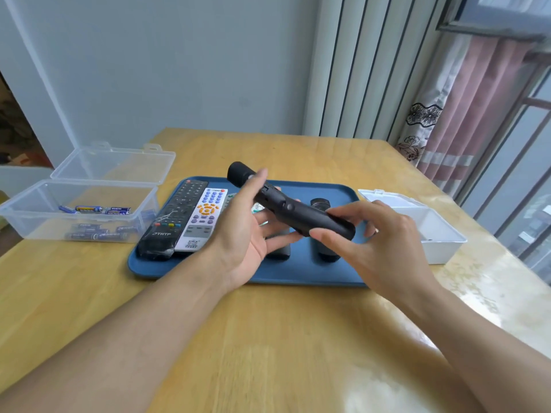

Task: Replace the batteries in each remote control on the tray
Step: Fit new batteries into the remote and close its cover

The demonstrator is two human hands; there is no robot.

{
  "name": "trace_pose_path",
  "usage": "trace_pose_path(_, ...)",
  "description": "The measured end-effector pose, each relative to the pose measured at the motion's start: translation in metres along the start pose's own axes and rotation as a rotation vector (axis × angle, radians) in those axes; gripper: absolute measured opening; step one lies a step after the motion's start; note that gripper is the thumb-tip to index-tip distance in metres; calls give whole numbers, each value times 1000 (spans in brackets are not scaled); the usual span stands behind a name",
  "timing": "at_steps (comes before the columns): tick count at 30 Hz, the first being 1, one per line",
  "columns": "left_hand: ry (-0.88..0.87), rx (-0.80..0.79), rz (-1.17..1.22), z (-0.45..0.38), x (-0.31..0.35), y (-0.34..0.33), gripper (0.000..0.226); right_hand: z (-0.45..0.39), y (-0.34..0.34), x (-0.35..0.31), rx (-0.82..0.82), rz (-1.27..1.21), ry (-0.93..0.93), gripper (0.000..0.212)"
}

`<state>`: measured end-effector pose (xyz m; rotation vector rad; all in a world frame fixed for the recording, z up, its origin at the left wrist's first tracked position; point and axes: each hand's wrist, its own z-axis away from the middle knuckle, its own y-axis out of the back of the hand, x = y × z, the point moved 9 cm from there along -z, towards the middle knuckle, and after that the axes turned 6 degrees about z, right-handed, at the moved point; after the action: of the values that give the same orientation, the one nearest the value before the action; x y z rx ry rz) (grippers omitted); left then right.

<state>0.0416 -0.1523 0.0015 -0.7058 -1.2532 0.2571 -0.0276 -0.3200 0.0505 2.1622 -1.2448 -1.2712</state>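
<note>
A long black remote hangs tilted above the blue tray, held by both hands. My left hand cradles its upper half, thumb on top and fingers curled underneath. My right hand pinches its lower end between thumb and fingers. On the tray's left lie a black remote and a white remote with coloured buttons. Behind my hands lie more remotes, mostly hidden, among them a dark one.
An open clear plastic box with several blue batteries stands left of the tray. At the tray's right stands an open white box. The wooden table ends at a wall, with a curtain and window at right.
</note>
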Motion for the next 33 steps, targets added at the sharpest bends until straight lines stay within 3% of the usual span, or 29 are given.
trace_pose_path(3,-30,-58,-66,4,-7,-11,29,1,-3,9,22,-31,-79,34)
trace_pose_path(7,-74,-86,-152,7,-13,-14,16,2,-8,4,1,6,-40,44)
trace_pose_path(10,-91,-86,-154,7,-10,-13,15,1,-9,3,-29,-47,-36,41)
trace_pose_path(15,-147,-51,-163,4,-1,-9,14,0,-19,20,-158,-226,-218,26)
trace_pose_path(18,-206,-21,-188,3,7,-5,13,4,-29,23,-277,-355,-313,29)
trace_pose_path(22,-330,18,-215,5,18,-2,36,9,-40,21,-382,-540,-399,25)
trace_pose_path(26,-438,81,-182,7,30,6,105,10,-44,20,-438,-666,-445,28)
trace_pose_path(27,-450,94,-168,7,32,7,108,10,-45,20,-447,-699,-454,29)
trace_pose_path(33,-441,80,-108,8,33,7,79,11,-50,18,-483,-845,-499,37)
